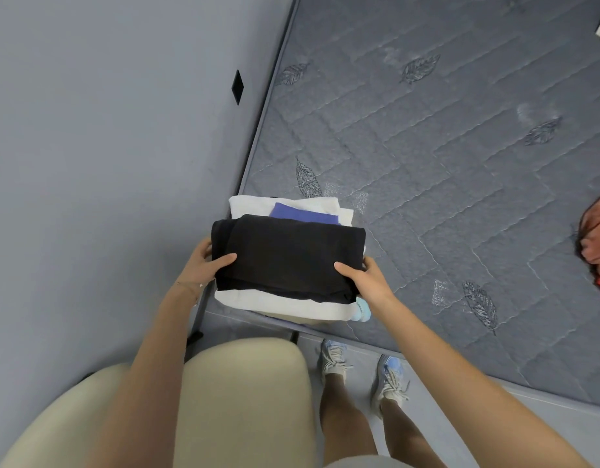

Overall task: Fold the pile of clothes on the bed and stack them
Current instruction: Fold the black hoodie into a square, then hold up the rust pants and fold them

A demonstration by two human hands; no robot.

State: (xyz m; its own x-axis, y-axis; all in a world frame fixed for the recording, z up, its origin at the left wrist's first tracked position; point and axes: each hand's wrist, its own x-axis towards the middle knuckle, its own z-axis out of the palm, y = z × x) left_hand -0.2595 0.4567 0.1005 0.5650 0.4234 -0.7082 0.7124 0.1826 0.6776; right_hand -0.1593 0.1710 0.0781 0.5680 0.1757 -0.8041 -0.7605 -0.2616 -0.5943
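Folded black garment is pinched at both ends, left hand and right hand, each grip closed, thumbs on top. It is placed over the stack at the bed's near-left corner. Judged soft, light and floppy, so it is best held at both ends.

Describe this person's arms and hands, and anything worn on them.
The left arm and right arm are bare, with no sleeves in view. The left hand and right hand wear no gloves. A thin bracelet circles the left wrist; the right wrist carries nothing.

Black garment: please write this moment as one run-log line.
step: stacking | black garment: folded, atop stack | left hand: grips left edge | right hand: grips right edge
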